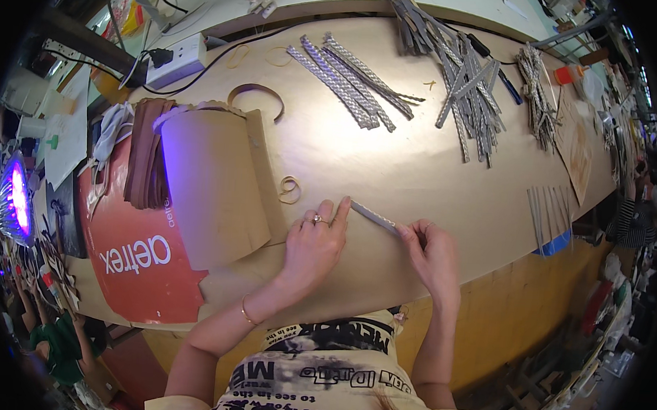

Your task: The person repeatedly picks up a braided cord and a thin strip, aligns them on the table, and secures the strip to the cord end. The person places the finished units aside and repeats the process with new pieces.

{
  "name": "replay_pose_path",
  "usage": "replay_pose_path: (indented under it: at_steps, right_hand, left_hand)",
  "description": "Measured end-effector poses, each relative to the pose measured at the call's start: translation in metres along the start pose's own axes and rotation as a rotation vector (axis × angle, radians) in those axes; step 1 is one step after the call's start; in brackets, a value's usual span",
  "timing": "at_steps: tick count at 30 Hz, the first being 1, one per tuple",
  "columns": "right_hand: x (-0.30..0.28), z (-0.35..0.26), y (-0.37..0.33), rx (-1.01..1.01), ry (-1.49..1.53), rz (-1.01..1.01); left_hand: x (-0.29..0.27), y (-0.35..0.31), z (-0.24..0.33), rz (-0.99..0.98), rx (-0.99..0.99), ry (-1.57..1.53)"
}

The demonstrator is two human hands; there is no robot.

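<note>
A narrow grey strip [373, 215] with a pale braided edge runs between my two hands, low over the brown-papered table. My right hand [431, 261] pinches its right end between thumb and fingers. At the strip's upper left end are the fingertips of my left hand [316, 247], drawn together and apparently gripping it; the exact contact is hard to see. Two thin tan rubber bands [290, 190] lie just beyond my left hand. Farther off, several silvery braided strips [349, 87] lie side by side, and a looser pile of similar strips [471, 97] sits to their right.
At left, a large curved brown sheet [214, 184] stands beside stacked dark brown strips [150, 155] and a red bag [144, 247]. A white power strip [178, 60] with a black cable lies behind. Thin grey strips [549, 213] overhang the right edge near something blue.
</note>
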State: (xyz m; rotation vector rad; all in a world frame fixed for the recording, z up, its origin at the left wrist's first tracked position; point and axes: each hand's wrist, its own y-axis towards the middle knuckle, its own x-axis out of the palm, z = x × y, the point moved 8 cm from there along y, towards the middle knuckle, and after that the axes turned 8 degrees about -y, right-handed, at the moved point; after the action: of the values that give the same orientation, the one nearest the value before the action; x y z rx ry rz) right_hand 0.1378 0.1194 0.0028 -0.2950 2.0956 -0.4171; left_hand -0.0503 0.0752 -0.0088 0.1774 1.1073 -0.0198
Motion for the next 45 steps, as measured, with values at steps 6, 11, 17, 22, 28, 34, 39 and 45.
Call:
replay_pose_path:
  at_steps: [6,11,17,22,28,34,39,45]
  right_hand:
    - [0.001,-0.019,-0.001,-0.050,-0.067,-0.016]
    - [0.010,-0.034,0.010,-0.105,-0.106,-0.004]
    - [0.014,-0.021,0.014,-0.081,-0.084,-0.003]
    - [0.016,-0.020,0.014,-0.069,-0.108,-0.006]
    - [0.016,-0.021,0.013,-0.061,-0.098,0.000]
    - [0.016,-0.023,0.012,-0.071,-0.105,0.015]
    - [0.016,-0.025,0.011,-0.080,-0.136,0.033]
    - [0.017,-0.026,0.010,-0.087,-0.183,0.068]
  left_hand:
    - [0.004,-0.001,0.001,-0.049,0.013,0.033]
    - [0.003,0.001,0.002,-0.069,0.004,0.048]
    - [0.003,0.001,0.002,-0.072,-0.003,0.076]
    - [0.004,0.001,0.002,-0.076,0.005,0.097]
    - [0.003,0.001,0.003,-0.085,0.008,0.113]
    - [0.001,0.002,0.005,-0.073,0.040,0.144]
    - [0.001,0.004,0.004,-0.074,0.013,0.125]
    - [-0.010,0.002,0.002,-0.062,-0.044,0.014]
